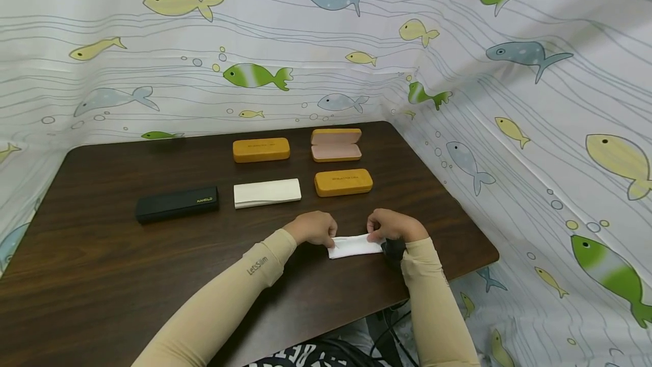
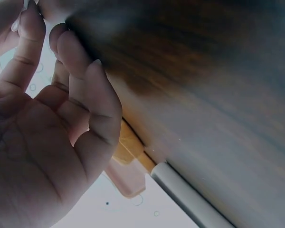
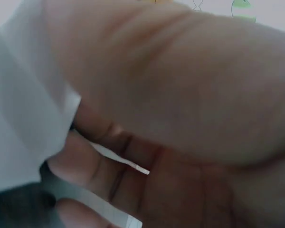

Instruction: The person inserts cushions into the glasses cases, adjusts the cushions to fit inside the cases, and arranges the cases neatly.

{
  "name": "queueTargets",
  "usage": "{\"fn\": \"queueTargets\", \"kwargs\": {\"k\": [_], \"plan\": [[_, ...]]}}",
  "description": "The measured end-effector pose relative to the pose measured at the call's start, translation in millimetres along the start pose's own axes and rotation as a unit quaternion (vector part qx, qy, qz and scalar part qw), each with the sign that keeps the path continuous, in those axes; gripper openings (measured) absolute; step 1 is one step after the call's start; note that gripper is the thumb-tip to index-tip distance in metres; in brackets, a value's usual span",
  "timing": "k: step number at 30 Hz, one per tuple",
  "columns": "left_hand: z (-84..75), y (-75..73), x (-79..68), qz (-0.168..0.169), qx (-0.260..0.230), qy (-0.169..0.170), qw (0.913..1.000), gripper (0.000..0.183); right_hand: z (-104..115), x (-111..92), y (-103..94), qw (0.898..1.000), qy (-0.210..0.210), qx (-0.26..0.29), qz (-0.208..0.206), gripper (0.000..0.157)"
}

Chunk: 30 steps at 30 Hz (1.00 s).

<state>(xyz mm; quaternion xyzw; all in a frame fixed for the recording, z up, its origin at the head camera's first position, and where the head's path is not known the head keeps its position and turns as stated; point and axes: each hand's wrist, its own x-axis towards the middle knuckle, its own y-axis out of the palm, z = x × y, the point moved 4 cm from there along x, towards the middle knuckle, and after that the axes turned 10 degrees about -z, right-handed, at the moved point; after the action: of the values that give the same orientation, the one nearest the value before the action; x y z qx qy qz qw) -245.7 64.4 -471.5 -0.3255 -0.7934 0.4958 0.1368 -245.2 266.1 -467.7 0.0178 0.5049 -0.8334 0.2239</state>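
A folded white cloth point(image 1: 355, 246) is held near the table's front edge. My left hand point(image 1: 313, 227) pinches its left end between thumb and fingers. At its right end my right hand point(image 1: 397, 225) pinches it in the same way. In the right wrist view the white cloth point(image 3: 23, 104) fills the left side, close to the thumb. The left wrist view shows the curled fingers of my left hand point(image 2: 61, 109); only a small white bit shows at their tips. A dark object point(image 1: 393, 249) sits at the right wrist, partly hidden.
Behind the hands lie a yellow case point(image 1: 343, 183), a cream folded cloth point(image 1: 267, 193) and a black case point(image 1: 176, 204). Farther back are another yellow case point(image 1: 261, 150) and an open yellow case point(image 1: 336, 145) with pink lining. All lie on the brown table point(image 1: 127, 265), before a fish-patterned curtain point(image 1: 285, 27).
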Motion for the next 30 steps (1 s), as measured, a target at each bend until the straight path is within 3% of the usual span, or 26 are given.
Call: {"fn": "queueTargets", "kwargs": {"k": [9,21,25,30], "plan": [[4.3,-11.3,-2.7,0.009,-0.098,0.021,0.9949,0.030,-1,-2,-4.8,0.999,-0.024,0.022,-0.012,0.018],[16.4,-15.5,-2.6,0.018,-0.203,-0.020,0.9788,0.019,-1,0,-4.6,0.997,-0.055,0.043,-0.018,0.016],[20.7,-14.6,-3.4,0.019,-0.268,-0.061,0.9613,0.012,-2,2,-3.3,0.996,-0.061,0.069,-0.020,0.012],[24.1,-15.5,-2.1,0.019,-0.361,-0.101,0.9270,0.009,-3,5,-4.5,0.993,-0.071,0.093,-0.032,0.010]]}}
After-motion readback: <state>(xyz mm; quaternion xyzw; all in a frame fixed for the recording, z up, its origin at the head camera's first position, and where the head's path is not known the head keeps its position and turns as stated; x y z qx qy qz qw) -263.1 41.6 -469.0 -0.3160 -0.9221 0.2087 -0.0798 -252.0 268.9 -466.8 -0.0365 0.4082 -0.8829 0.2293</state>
